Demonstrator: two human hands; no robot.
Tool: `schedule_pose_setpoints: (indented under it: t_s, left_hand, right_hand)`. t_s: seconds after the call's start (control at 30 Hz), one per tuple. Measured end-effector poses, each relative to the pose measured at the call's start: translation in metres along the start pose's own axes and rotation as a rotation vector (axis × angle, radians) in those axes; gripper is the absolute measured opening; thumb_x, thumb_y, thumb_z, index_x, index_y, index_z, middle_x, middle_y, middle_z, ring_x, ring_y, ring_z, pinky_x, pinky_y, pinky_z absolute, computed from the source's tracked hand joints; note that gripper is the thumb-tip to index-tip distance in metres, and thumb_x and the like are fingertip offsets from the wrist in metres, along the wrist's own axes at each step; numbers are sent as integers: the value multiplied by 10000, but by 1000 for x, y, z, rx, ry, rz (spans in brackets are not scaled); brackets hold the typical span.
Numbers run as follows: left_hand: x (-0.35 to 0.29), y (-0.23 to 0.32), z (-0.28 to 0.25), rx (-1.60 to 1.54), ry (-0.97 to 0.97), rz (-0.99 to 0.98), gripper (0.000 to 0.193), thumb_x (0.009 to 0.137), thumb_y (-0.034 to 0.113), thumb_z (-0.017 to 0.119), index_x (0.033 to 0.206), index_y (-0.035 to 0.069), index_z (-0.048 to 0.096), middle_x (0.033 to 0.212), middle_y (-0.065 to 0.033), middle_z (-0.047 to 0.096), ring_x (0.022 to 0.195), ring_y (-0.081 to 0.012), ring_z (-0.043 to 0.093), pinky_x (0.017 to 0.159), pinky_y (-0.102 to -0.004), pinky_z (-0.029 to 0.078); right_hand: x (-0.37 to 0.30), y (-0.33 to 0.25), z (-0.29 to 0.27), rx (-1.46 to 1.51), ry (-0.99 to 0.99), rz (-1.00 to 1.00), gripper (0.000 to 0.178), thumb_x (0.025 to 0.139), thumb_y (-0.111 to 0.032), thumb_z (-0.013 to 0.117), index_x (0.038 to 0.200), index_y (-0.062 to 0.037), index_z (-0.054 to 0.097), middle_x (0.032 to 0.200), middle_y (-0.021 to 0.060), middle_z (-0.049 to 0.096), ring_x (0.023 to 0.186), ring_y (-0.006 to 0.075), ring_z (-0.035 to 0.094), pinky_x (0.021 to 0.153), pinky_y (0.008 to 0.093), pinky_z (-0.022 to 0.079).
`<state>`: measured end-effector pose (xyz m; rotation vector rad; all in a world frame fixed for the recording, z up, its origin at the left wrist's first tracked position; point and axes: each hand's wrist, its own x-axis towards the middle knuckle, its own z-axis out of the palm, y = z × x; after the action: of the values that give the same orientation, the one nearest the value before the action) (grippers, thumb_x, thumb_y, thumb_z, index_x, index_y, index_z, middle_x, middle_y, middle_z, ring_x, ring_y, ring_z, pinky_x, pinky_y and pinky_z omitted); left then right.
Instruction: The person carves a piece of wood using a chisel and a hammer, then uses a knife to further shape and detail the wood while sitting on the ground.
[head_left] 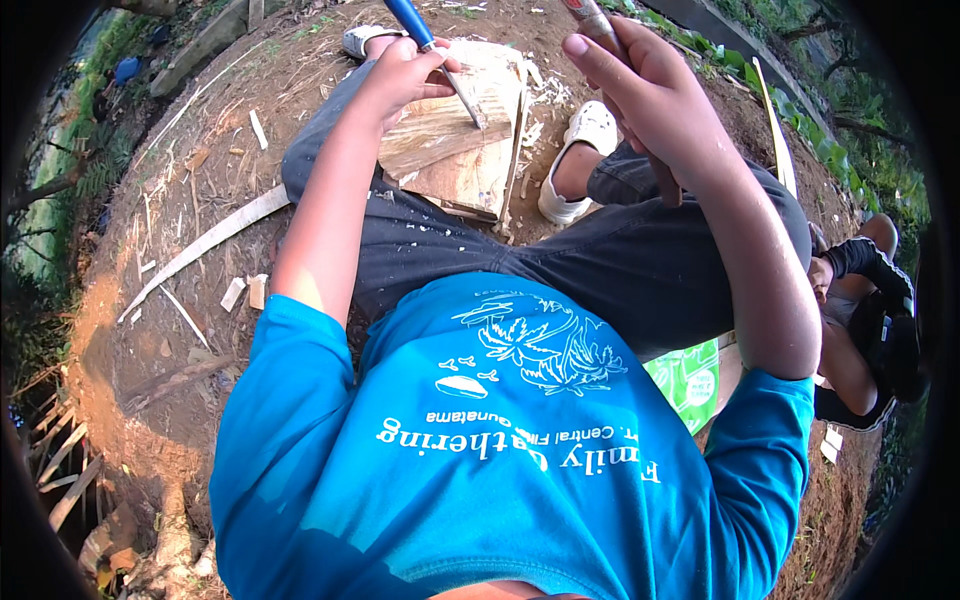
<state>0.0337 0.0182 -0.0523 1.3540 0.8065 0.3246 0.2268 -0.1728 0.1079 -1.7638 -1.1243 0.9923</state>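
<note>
My left hand is closed around a chisel with a blue handle and a metal blade. The chisel leans, its tip touching the top of a pale wooden block between my legs. The block has a carved, stepped face with grain showing. In my right hand, raised to the right of the block, is a brown rod-like wooden tool. One end pokes out above my fist and the other below it. Its far end is cut off by the frame, so its full shape is hidden.
Wood shavings lie around the block on the bare soil. A long pale strip of wood and small offcuts lie to the left. A white clog is on my foot. Another person sits at right, near a green bag.
</note>
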Motion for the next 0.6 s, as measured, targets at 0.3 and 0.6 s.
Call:
schedule_pose_setpoints:
  t_s: [0.3,0.6]
  left_hand:
    - [-29,29,13,147,91,294,209,1050,149,608,1212,20,578,1052,-95,704,1015,-169,715,881,-337,630]
    - [-28,23,28,439,62,378,198,1041,130,620,1200,14,594,1046,-97,715,1048,-185,718,904,-342,616]
  right_hand:
    - [-27,-34,-10,279,-116,145,315,1040,-268,653,1157,4,546,866,-30,569,683,39,595,571,208,479]
    - [-31,-28,-9,330,-110,121,343,1038,-297,655,1155,2,535,874,-28,565,635,36,602,578,198,499]
